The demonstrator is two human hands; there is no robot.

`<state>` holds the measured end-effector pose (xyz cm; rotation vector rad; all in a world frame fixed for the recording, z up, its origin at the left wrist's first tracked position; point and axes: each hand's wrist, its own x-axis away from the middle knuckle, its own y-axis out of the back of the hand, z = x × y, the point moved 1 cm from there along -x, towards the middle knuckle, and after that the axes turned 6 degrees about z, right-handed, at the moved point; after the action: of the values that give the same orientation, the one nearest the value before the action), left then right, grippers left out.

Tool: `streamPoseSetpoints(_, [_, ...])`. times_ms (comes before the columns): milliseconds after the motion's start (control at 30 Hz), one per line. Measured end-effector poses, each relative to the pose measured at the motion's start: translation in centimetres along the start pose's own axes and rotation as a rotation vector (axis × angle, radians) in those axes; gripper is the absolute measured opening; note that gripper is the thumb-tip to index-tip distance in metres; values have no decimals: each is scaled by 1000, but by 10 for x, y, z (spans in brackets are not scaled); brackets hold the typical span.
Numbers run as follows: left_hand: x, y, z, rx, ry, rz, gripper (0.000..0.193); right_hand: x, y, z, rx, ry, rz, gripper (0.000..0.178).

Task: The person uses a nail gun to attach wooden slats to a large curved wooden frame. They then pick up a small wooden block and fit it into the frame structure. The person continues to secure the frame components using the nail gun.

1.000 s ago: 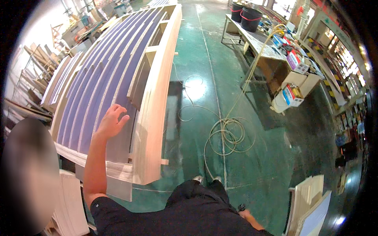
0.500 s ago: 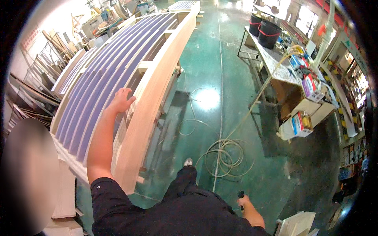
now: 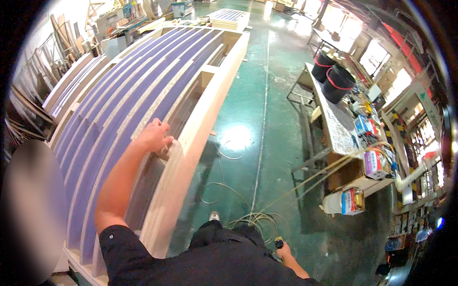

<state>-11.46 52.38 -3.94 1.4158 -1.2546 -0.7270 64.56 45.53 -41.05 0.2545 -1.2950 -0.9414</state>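
My left hand [image 3: 153,137] is over the near part of a long wooden frame [image 3: 202,105], by a short crosspiece. Its fingers are loosely bent and apart, with nothing visible in them; whether they touch the wood I cannot tell. Curved pale slats [image 3: 160,88] with purple-blue strips between them run the length of the frame. Low on my right side, my right hand [image 3: 285,251] is closed round a small dark hand tool [image 3: 279,244], whose exact kind is too small to make out.
A coiled pale hose [image 3: 255,220] lies on the green floor by my feet. To the right stands a workbench [image 3: 334,119] with black buckets [image 3: 338,85], boxes and loose tools. Wood offcuts [image 3: 45,71] lean along the left wall. A blurred oval covers the lower left.
I have moved forward along the frame, and the workbench shows nearer. My left hand has gone along with me, its fingers a little more bent. The right hand keeps its tool.
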Motion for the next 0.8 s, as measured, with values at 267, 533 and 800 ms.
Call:
streamPoseSetpoints(267, [-21,19,22,256,98,20,48,-155,22,109,22,1,194,48])
streamPoseSetpoints(533, [-55,37,8,477,531,-27,32,-441,120,309,88,208,270,40])
streamPoseSetpoints(800, [-62,19,-15,511,983,-138,28,-568,219,648,209,839,95,39])
